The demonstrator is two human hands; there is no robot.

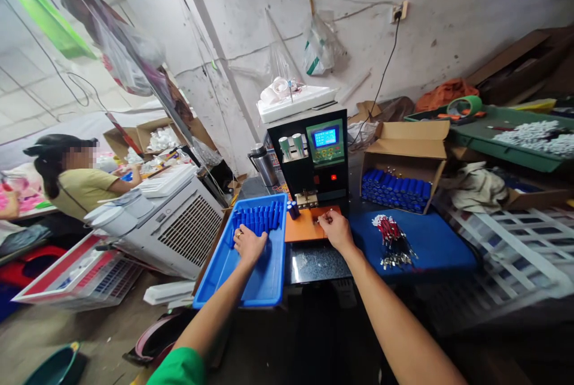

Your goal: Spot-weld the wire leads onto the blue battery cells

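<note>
My left hand (pixel 250 246), with a ring on one finger, reaches into a blue plastic tray (pixel 262 295). Its thumb and fingers are apart at the near edge of the rows of blue cylindrical battery cells (pixel 255 217), touching them. My right hand (pixel 336 229) is closed in a pinch over the orange plate (pixel 300 228); a tiny pale bit shows at the fingertips, too small to name. One blue cell (pixel 293 210) stands upright at the plate's back left, by the metal electrodes (pixel 307 198) of a black spot welder (pixel 309 158) with a lit display.
Right of the plate, red and white wire leads (pixel 392 238) lie bunched on a blue mat (pixel 430 247). Behind them stands a cardboard box (pixel 403 149) of blue cells. A steel flask (pixel 263 165) is behind the tray. At left, a co-worker (pixel 74 176) sits beyond an air cooler (pixel 179 223).
</note>
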